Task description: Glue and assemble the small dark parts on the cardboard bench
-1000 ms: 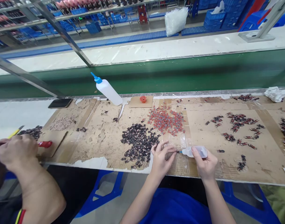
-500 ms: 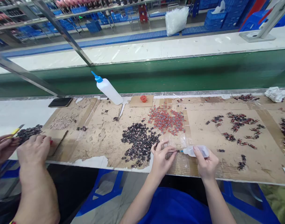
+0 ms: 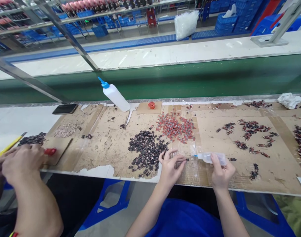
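Note:
Between the thumb and fingertips of my left hand [image 3: 172,166] is a small black part [image 3: 187,160], only its end showing. My right hand [image 3: 221,172] is closed around a small clear squeeze bottle [image 3: 213,158], which lies nearly level with its blue nozzle pointing left. A short gap separates that nozzle from the black part. Just beyond my left hand lies a heap of small black parts [image 3: 146,151]. Behind both hands is a pile of small red pieces with metallic-looking ends [image 3: 175,126]. Joined-looking black and red pieces [image 3: 256,128] lie in loose clusters to the right.
A large white bottle with a blue tip [image 3: 116,97] leans at the back, near a small red cap [image 3: 151,105]. At left, a co-worker's hands [image 3: 23,161] work near a yellow knife [image 3: 8,146] and a phone [image 3: 64,109]. Cardboard [image 3: 111,141] covers the worktop.
My right hand has drawn the squeeze bottle a little to the right, away from the black part. My left hand stays nearly still. The co-worker's hands have shifted left.

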A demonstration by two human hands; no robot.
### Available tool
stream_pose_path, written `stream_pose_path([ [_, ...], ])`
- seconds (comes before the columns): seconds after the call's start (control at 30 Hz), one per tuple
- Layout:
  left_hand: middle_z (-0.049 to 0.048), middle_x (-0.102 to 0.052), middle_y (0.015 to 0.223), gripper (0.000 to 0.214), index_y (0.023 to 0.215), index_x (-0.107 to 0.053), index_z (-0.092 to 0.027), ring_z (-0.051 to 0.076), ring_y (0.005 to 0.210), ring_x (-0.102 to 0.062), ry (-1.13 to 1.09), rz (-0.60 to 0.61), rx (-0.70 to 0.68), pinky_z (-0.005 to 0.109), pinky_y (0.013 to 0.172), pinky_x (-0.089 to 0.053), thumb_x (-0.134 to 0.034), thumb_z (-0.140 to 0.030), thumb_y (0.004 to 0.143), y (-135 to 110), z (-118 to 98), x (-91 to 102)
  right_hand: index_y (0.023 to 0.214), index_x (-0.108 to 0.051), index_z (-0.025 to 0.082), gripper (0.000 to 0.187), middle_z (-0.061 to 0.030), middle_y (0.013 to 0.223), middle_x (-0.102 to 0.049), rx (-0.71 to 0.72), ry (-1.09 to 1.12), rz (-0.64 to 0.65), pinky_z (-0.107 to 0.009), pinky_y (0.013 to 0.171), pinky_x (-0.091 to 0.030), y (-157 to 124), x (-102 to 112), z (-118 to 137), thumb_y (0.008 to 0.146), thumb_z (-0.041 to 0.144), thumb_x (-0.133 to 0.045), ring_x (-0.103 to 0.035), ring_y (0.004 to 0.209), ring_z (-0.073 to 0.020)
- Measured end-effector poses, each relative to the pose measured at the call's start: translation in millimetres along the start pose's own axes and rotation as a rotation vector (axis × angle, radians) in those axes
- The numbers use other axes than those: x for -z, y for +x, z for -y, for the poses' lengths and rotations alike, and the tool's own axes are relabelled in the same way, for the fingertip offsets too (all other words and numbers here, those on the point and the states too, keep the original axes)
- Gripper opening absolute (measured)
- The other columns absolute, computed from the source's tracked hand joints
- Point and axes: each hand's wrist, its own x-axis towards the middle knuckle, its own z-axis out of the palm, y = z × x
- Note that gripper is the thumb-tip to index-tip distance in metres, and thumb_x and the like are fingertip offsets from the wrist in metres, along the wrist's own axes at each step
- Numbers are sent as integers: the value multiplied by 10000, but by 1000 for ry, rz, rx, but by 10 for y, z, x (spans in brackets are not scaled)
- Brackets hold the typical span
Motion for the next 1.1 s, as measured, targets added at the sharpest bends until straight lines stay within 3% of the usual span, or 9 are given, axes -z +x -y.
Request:
stream_pose_path([
  [0.1, 8, -757, 784, 125, 848, -684, -246, 253, 1109, -601, 11, -5, -15, 487, 1018, -247, -698, -147, 773, 3, -12, 15, 766, -642, 153, 310, -24, 642, -651, -32, 118, -69, -281, 549, -481, 44, 5, -16, 663, 425, -749, -598, 559, -158],
  [0.23, 26, -755, 903, 95, 869, -688, -246, 261, 1127, -578, 46, -23, -14, 461, 969, -303, -696, -188, 794, 106, -3, 144, 832, -561, 187, 455, -48, 815, -692, -4, 108, -56, -377, 751, -530, 144, -14, -16, 522, 357, -847, -671, 757, -209],
  [0.37, 25, -746, 954, 108, 873, -692, -250, 274, 1140, -539, 172, -91, 47, 477, 951, -313, -638, -160, 843, 350, 59, 287, 913, -505, 220, 551, -58, 901, -702, 0, 37, 10, -479, 882, -500, 232, -49, -66, 516, 392, -848, -681, 868, -237],
  [0.5, 38, -725, 964, 129, 793, -701, -243, 294, 1163, -495, 287, -62, 24, 501, 967, -302, -637, -142, 839, 579, 144, 272, 1059, -513, 226, 639, -77, 964, -696, 4, -103, 83, -509, 866, -503, 274, -42, -134, 553, 461, -824, -673, 875, -249],
  [0.63, 58, -707, 971, 167, 760, -680, -217, 301, 1186, -480, 335, -24, 16, 502, 967, -302, -606, -91, 844, 660, 191, 209, 1232, -472, 201, 786, -126, 1131, -646, 212, -224, 39, -446, 827, -507, 175, 24, -75, 571, 428, -832, -637, 949, -251],
  [0.7, 53, -710, 973, 166, 785, -671, -217, 294, 1189, -482, 309, -26, 13, 494, 968, -301, -592, -88, 854, 637, 157, 209, 1201, -503, 187, 719, -128, 1143, -632, 328, -250, -72, -409, 793, -502, 30, 41, 8, 591, 380, -832, -621, 922, -232],
  [0.77, 34, -722, 970, 156, 825, -665, -225, 276, 1182, -494, 242, -32, -11, 477, 970, -302, -581, -101, 869, 572, 68, 221, 1069, -571, 185, 526, -84, 977, -662, 371, -165, -161, -359, 718, -502, -159, 20, 103, 627, 326, -819, -613, 798, -192],
  [0.93, -9, -751, 907, 133, 875, -670, -248, 208, 1082, -585, 2, -17, -152, 403, 943, -325, -582, -149, 891, 280, -268, 182, 951, -622, 178, 385, -70, 867, -690, -66, 219, 59, -311, 633, -533, -484, -151, 253, 663, 369, -792, -642, 705, -168],
  [1.1, -9, -755, 855, 78, 835, -675, -246, 187, 982, -640, -128, -68, -178, 366, 910, -364, -618, -213, 877, 62, -407, 89, 821, -647, 177, 375, -59, 817, -710, -318, 352, 34, -328, 719, -560, -484, -253, 190, 607, 437, -811, -678, 769, -191],
])
